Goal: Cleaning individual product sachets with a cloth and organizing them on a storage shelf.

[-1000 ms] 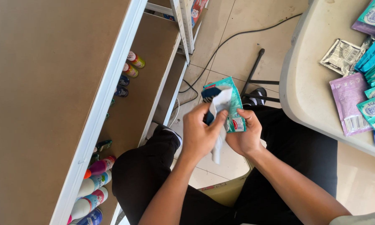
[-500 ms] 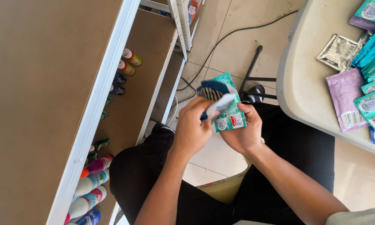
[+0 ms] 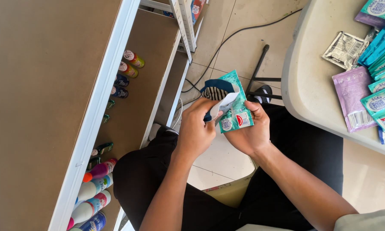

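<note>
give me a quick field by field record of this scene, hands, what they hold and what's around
left hand: grips a folded striped sock, partly inside the pouch
right hand: holds a teal pouch from behind
posture: seated, dark trousers, hands above lap
table: white, at right, bearing teal, blue, purple and silver sachets
shelf unit: at left, white-edged brown boards, bottles lying on a lower board
floor: tiled, black cable across it
</note>
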